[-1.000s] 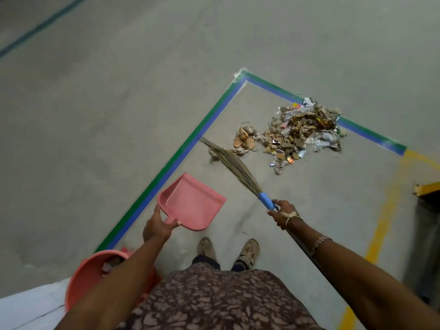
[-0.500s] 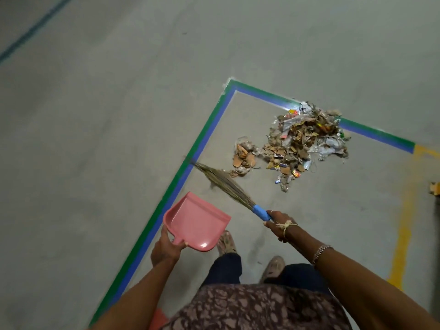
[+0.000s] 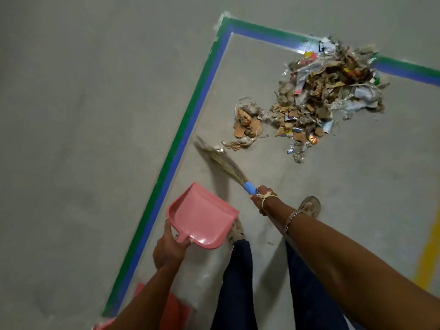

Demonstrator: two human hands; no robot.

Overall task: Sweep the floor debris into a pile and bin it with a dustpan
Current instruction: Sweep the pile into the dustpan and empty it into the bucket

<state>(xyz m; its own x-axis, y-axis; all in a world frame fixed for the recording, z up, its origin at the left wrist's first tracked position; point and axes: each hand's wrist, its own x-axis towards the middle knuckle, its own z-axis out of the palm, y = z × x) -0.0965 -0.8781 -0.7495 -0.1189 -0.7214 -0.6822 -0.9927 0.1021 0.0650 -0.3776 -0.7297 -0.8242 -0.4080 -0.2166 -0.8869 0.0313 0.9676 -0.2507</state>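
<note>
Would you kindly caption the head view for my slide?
Left hand holds a pink plastic dustpan, right hand a grass broom, near the debris pile.

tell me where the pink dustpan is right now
In the head view the pink dustpan sits lower centre, its handle gripped by the left hand, just left of the broom in the right hand.

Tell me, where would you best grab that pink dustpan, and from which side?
By the short handle at its closed back edge, coming from the person's side, as the left hand does now. The pink dustpan widens to a flat open lip facing the debris pile, which should stay free for scooping.
</note>
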